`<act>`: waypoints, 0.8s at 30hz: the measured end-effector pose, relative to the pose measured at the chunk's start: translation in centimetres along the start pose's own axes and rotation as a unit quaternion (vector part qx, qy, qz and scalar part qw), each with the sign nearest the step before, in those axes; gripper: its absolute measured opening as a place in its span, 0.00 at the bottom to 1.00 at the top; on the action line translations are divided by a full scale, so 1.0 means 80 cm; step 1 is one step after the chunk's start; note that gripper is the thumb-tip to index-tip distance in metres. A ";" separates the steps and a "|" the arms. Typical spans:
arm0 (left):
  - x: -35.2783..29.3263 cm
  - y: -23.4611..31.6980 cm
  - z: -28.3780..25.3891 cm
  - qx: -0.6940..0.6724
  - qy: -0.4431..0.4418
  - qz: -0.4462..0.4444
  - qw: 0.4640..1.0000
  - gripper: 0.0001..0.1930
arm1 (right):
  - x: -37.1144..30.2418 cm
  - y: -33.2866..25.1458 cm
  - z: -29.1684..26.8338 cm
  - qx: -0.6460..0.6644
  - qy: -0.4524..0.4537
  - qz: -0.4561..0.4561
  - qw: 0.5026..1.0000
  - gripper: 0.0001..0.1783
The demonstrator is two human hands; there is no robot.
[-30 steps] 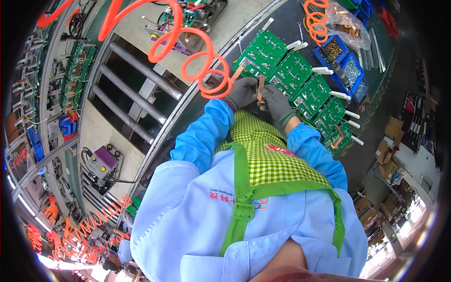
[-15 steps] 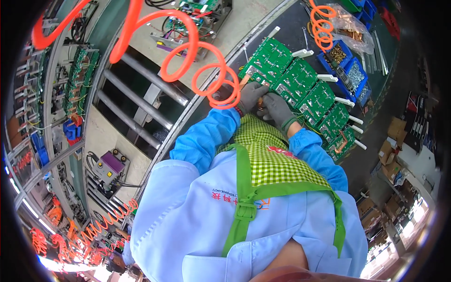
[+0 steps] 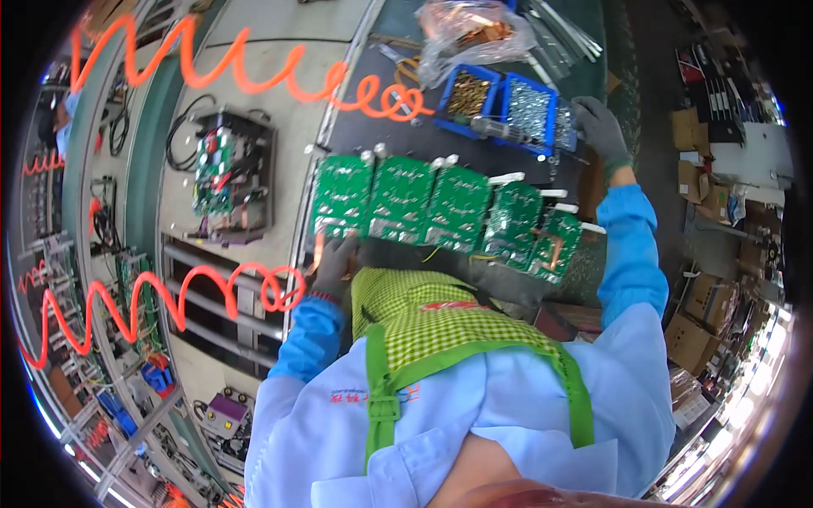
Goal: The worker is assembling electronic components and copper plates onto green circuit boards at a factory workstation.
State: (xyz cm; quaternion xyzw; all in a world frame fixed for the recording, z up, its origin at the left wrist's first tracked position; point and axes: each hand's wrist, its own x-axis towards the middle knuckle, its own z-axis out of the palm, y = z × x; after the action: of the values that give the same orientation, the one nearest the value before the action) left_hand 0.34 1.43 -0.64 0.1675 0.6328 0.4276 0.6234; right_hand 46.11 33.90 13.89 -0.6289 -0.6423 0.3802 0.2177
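Observation:
Five green circuit boards (image 3: 457, 207) lie in a row on the dark bench, with white plastic pieces at their far edges. At the near edge of the leftmost board, my left hand (image 3: 337, 261), in a grey glove, is closed; what its fingers hold is hidden. Beside it a copper strip (image 3: 318, 251) sticks out from the board. My right hand (image 3: 603, 134), also gloved, reaches far right to a small bin of metal fasteners (image 3: 566, 129), its fingers stretched over it. Another copper strip (image 3: 555, 252) lies on the rightmost board.
Blue bins hold brass-coloured parts (image 3: 467, 93) and silver screws (image 3: 528, 110). A clear screwdriver-like tool (image 3: 500, 129) lies across them. Behind is a plastic bag of copper pieces (image 3: 483, 34). Orange coiled hoses (image 3: 246, 72) hang at left, near an electronics unit (image 3: 230, 173).
My hands have parted: the right has moved from beside the left out to the bins. The left stays by the leftmost board. The view has turned, so the boards now run across it.

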 end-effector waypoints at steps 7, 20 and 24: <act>-0.016 0.020 0.029 -0.089 0.081 -0.066 0.991 0.10 | 0.090 0.190 0.020 -0.356 -0.058 -0.007 0.933 0.18; -0.023 0.018 0.027 -0.092 0.151 -0.059 0.982 0.10 | 0.153 0.265 0.073 -0.302 0.030 -0.089 0.949 0.15; -0.002 0.003 -0.004 0.413 0.043 0.200 0.887 0.09 | 0.172 0.308 0.058 -0.402 -0.041 -0.099 0.909 0.11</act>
State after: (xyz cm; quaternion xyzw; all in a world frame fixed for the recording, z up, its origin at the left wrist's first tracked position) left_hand -0.03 1.35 -0.44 0.5142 0.7315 0.2505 0.3711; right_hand 56.82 44.36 -10.48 -0.5803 -0.8080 0.0919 -0.0442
